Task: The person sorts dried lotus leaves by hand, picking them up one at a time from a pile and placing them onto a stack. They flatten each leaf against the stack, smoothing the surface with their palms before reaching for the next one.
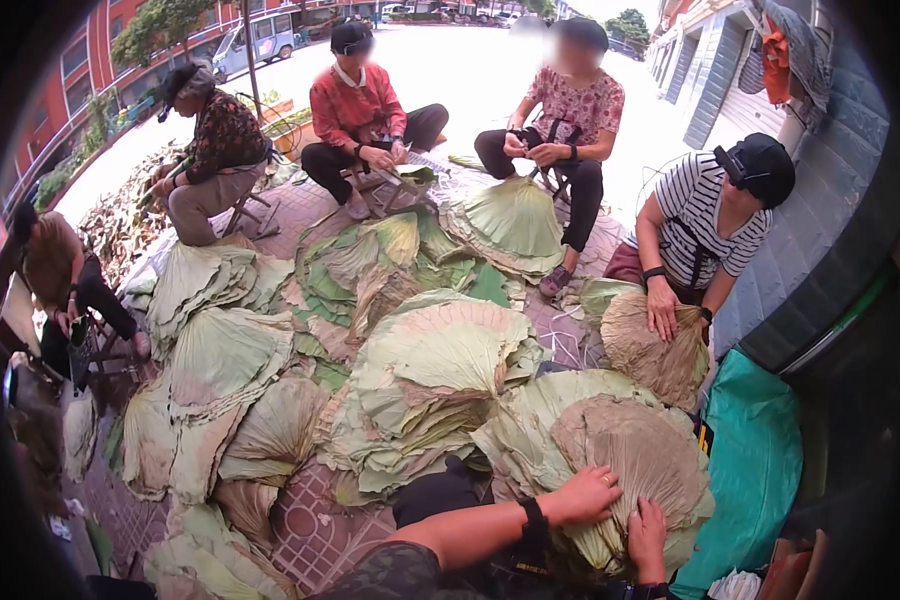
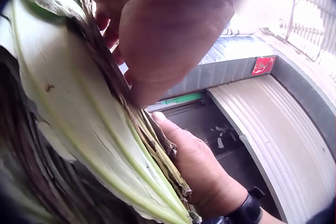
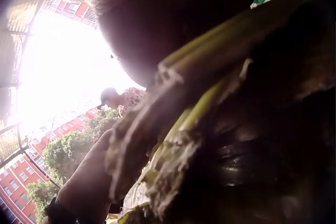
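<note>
A wide, wrinkled brown leaf lies over a pile of pale green leaves at the lower right of the head view. My left hand rests on its lower left part, fingers extended. Close to it, my right hand touches the leaf near the lower edge, its fingers pointing away from me. In the left wrist view my left hand is large above the stacked leaf edges, and my right hand has its thumb against them. Dark, blurred leaf edges run below my right hand.
More leaf piles cover the patterned paving ahead and left. A person in a striped shirt handles a brown leaf at the right; several others sit around the piles. Green sheeting lies right of my pile, beside a grey wall.
</note>
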The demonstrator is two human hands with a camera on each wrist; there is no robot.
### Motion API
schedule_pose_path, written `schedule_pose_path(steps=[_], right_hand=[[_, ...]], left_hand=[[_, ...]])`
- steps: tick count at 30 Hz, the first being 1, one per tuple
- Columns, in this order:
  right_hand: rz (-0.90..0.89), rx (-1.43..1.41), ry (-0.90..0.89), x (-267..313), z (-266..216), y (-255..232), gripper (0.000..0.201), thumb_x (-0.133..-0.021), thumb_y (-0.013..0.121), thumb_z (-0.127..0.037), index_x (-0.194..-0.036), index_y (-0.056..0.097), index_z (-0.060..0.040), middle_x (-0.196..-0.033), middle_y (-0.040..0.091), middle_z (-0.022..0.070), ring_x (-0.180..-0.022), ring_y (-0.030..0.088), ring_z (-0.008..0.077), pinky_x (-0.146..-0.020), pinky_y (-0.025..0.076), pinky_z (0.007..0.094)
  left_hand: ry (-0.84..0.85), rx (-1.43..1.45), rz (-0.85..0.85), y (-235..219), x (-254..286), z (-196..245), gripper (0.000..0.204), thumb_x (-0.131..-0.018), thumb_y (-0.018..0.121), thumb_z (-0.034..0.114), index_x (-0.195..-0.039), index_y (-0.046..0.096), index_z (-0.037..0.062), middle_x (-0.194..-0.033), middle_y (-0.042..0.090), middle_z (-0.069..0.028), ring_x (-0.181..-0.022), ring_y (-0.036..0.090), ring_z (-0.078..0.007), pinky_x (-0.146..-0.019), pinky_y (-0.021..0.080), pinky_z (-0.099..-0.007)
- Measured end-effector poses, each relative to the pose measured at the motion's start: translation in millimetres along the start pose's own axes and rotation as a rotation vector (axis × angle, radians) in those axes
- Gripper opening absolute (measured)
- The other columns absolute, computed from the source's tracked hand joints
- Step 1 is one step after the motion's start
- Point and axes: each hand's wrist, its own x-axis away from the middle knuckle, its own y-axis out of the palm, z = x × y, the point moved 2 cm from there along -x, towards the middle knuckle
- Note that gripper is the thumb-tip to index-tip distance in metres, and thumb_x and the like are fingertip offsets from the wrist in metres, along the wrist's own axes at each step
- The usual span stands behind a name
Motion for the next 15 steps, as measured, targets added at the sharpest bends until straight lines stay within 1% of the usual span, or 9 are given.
schedule_pose_path(steps=[1, 2, 4, 5, 6, 8, 9, 10, 15], right_hand=[[0.025, 0.041, -0.028, -2, 2, -2, 0.039, -0.081, 0.054, -0.024, -0.115, 0.054, -0.0024, -0.118, 0.051, 0.0221, -0.109, 0.047, 0.0389, -0.093, 0.037, 0.0445], [0.006, 0.035, -0.050, -6, 0, -8, 0.039, -0.081, 0.054, -0.024, -0.115, 0.054, -0.0024, -0.118, 0.051, 0.0221, -0.109, 0.047, 0.0389, -0.093, 0.037, 0.0445], [-0.140, -0.003, -0.020, -11, -7, -22, 0.040, -0.083, 0.051, -0.022, -0.115, 0.054, 0.0012, -0.117, 0.051, 0.0271, -0.113, 0.046, 0.0403, -0.098, 0.035, 0.0419], [-0.140, 0.017, -0.082, -13, -13, -31, 0.039, -0.082, 0.053, -0.022, -0.112, 0.055, 0.0022, -0.112, 0.054, 0.0266, -0.107, 0.050, 0.0400, -0.093, 0.039, 0.0415], [-0.152, 0.016, -0.085, -19, -20, -40, 0.039, -0.082, 0.053, -0.022, -0.112, 0.055, 0.0022, -0.112, 0.054, 0.0266, -0.107, 0.050, 0.0400, -0.093, 0.039, 0.0415], [-0.268, 0.077, 0.031, -27, -31, -56, 0.038, -0.080, 0.057, -0.021, -0.112, 0.055, -0.0005, -0.107, 0.057, 0.0220, -0.099, 0.053, 0.0382, -0.085, 0.043, 0.0435], [-0.201, 0.059, -0.021, -30, -35, -61, 0.037, -0.079, 0.058, -0.020, -0.110, 0.056, -0.0003, -0.103, 0.058, 0.0219, -0.096, 0.055, 0.0382, -0.083, 0.044, 0.0432], [-0.131, 0.055, -0.049, -32, -36, -65, 0.036, -0.079, 0.059, -0.020, -0.109, 0.056, -0.0001, -0.098, 0.060, 0.0218, -0.092, 0.057, 0.0383, -0.080, 0.045, 0.0429], [-0.032, -0.008, -0.074, -46, -60, -82, 0.039, -0.077, 0.062, -0.022, -0.110, 0.056, -0.0012, -0.105, 0.058, 0.0204, -0.097, 0.055, 0.0378, -0.082, 0.045, 0.0403]], left_hand=[[-0.033, -0.005, 0.012, -1, 1, -1, 0.043, -0.070, 0.065, 0.031, -0.104, 0.059, 0.0050, -0.119, 0.051, -0.0168, -0.115, 0.045, -0.0345, -0.093, 0.037, -0.0442], [-0.033, -0.001, -0.012, -1, 1, -2, 0.046, -0.070, 0.066, 0.031, -0.108, 0.057, 0.0059, -0.121, 0.050, -0.0167, -0.116, 0.044, -0.0354, -0.094, 0.036, -0.0446], [-0.045, 0.005, -0.036, -6, 6, -1, 0.049, -0.070, 0.067, 0.031, -0.111, 0.056, 0.0069, -0.123, 0.049, -0.0167, -0.117, 0.043, -0.0363, -0.096, 0.035, -0.0451], [-0.047, 0.029, -0.044, -11, 7, 2, 0.050, -0.069, 0.067, 0.031, -0.111, 0.056, 0.0072, -0.124, 0.048, -0.0165, -0.118, 0.042, -0.0362, -0.097, 0.034, -0.0451], [-0.047, 0.057, -0.053, -16, 7, 2, 0.050, -0.069, 0.068, 0.032, -0.111, 0.056, 0.0076, -0.125, 0.047, -0.0163, -0.119, 0.041, -0.0360, -0.097, 0.033, -0.0451], [-0.079, 0.058, -0.106, -22, 7, -1, 0.051, -0.069, 0.068, 0.033, -0.112, 0.056, 0.0079, -0.125, 0.047, -0.0161, -0.119, 0.041, -0.0359, -0.098, 0.033, -0.0453], [-0.084, 0.064, -0.164, -21, 4, 3, 0.052, -0.069, 0.069, 0.034, -0.112, 0.056, 0.0083, -0.125, 0.048, -0.0159, -0.120, 0.040, -0.0358, -0.098, 0.032, -0.0455], [-0.077, 0.029, -0.129, -18, 4, 3, 0.052, -0.069, 0.069, 0.034, -0.112, 0.055, 0.0085, -0.123, 0.048, -0.0156, -0.119, 0.041, -0.0356, -0.098, 0.032, -0.0455], [-0.064, -0.013, -0.105, -26, 5, 6, 0.051, -0.070, 0.067, 0.034, -0.114, 0.056, 0.0115, -0.120, 0.050, -0.0155, -0.117, 0.044, -0.0370, -0.095, 0.034, -0.0472]])
